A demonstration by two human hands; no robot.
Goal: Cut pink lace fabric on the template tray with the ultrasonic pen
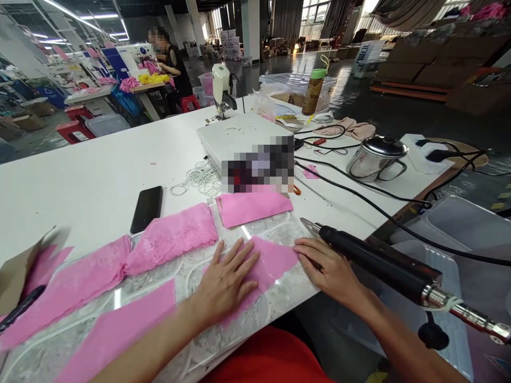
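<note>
My left hand (229,279) lies flat with its fingers spread on a pink fabric piece (273,260). The fingers of my right hand (329,268) are stretched toward the right corner of that piece, their tips at its edge. Just above the right hand is a black handheld tool (375,260) with a pointed metal tip, its shaft running to the lower right. A clear patterned sheet (181,290) lies under the fabric. Left of my hand are a pink lace strip (175,234) and another flat pink piece (123,330). A pink stack (255,207) lies beyond.
A control box (247,141) stands ahead with a black cable (359,199) running right. Around it are a phone (147,208), tangled white elastic cord (202,178), a metal mug (375,159) and a bottle (314,91). Plastic bins (467,223) stand off the table's right edge. A co-worker (170,64) sits far off.
</note>
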